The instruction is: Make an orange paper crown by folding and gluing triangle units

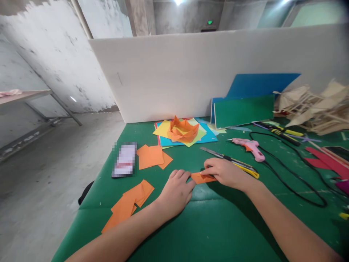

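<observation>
A small folded piece of orange paper (201, 178) lies low over the green tabletop, between my two hands. My left hand (177, 191) has curled fingers closed on its left end, with the thumb along the near edge. At the right end, the fingers of my right hand (222, 173) are bent and pinch the paper. Part of the sheet is hidden under the fingers. Square orange sheets (151, 157) lie just beyond my left hand, and more orange paper pieces (124, 205) are spread beside my left forearm.
Beyond my hands, an orange folded-paper ring (184, 135) rests on coloured sheets (211, 135). A utility knife (231, 160), yellow-handled scissors (249, 171) and a pink glue gun (252, 148) with a black cord lie right. A phone (125, 160) is at left; a white board (174, 76) stands behind.
</observation>
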### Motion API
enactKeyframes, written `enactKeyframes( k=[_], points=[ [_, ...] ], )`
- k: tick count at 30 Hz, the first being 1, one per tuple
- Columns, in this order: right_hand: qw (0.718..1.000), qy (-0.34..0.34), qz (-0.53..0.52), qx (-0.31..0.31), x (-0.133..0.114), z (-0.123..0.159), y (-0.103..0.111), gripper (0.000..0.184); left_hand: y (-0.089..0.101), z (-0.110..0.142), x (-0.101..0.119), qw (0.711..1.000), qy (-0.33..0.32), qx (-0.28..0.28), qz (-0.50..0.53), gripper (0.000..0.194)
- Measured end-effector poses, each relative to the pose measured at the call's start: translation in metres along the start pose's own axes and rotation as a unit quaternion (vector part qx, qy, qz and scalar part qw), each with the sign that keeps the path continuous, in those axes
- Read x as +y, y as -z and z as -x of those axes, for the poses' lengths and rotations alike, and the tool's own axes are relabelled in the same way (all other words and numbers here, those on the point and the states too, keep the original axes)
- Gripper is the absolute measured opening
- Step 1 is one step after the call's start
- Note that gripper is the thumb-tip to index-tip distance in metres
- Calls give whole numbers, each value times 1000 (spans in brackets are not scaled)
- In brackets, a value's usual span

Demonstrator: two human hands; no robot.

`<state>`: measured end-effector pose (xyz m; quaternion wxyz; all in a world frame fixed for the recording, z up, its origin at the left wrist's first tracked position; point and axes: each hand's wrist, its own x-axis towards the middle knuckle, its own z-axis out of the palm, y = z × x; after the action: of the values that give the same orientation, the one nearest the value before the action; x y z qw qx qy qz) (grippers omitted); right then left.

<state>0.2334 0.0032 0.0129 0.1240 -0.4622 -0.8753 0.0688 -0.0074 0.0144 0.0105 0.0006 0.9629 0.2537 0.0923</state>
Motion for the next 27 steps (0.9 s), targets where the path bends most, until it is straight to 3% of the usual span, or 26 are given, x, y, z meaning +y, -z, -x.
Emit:
enactKeyframes(
  k=[13, 19, 24, 27],
  points=[
    [1000, 2, 9, 20, 6, 0, 5, 46, -4, -2, -3, 999, 1, 29, 30, 23],
    [994, 3, -57, 88, -6, 3, 8, 32, -6, -2, -3, 999, 12, 30, 35, 23],
    [991, 9, -129, 25, -17, -1, 4, 17, -5, -4, 0, 999, 22, 15, 22, 28],
    [991, -6, -136, 19, -18, -4, 1, 10, -5, -5, -1, 999, 22, 17, 23, 28]
  ],
)
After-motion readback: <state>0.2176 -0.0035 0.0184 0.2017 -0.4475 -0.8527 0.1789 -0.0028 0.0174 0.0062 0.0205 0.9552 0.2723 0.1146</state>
